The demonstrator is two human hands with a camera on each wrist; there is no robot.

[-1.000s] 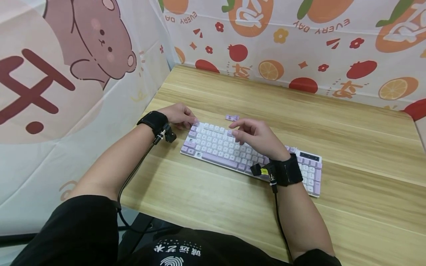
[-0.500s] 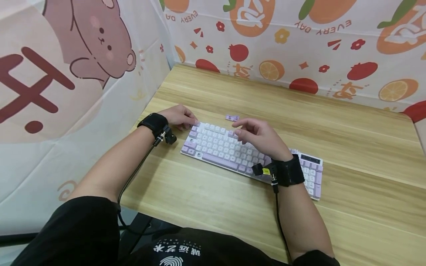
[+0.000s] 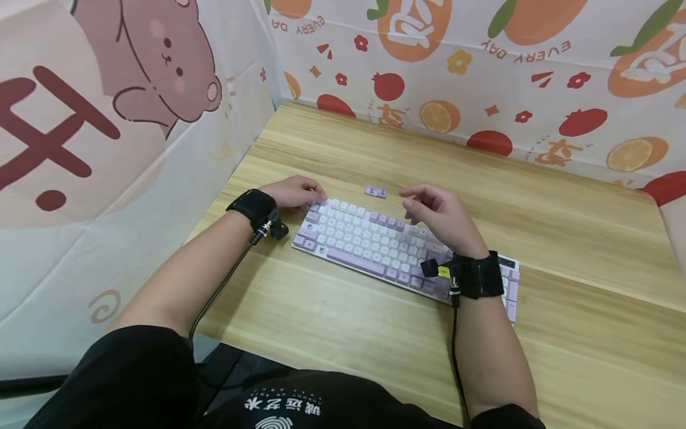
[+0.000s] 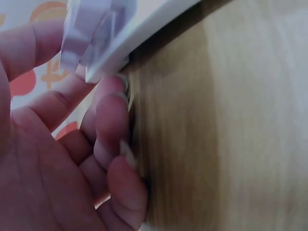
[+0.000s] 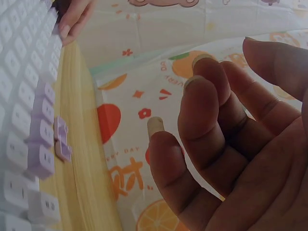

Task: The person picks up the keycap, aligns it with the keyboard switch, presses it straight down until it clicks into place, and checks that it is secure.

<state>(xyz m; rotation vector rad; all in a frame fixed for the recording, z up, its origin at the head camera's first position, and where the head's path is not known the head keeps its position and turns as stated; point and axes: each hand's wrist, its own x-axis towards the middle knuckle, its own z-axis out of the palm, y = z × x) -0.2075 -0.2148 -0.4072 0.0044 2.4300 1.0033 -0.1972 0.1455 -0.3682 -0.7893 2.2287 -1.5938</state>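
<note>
A white and lilac keyboard (image 3: pixel 364 238) lies at a slant on the wooden table. At its far left corner, my left hand (image 3: pixel 295 192) pinches the edge between thumb and index finger. In the left wrist view the other fingers (image 4: pixel 113 125) curl below that corner, close to the tabletop. My right hand (image 3: pixel 442 214) hovers over the keyboard's back edge, fingers loosely bent and nothing between them. Its forearm and wrist strap hide part of the keyboard's right side. Two loose lilac keycaps (image 3: pixel 375 192) lie side by side just behind the keyboard, also visible in the right wrist view.
Printed cloths hang behind (image 3: pixel 455 65) and to the left (image 3: pixel 214 155) of the table (image 3: pixel 579 238). Black straps with cameras sit on both wrists, and cables (image 3: pixel 455 357) run from them along the forearms. The table's front edge is close to the body.
My right hand has moved to the right over the keyboard, uncovering a row of lilac keys. The left hand stays at the corner. The loose keycaps have not moved.
</note>
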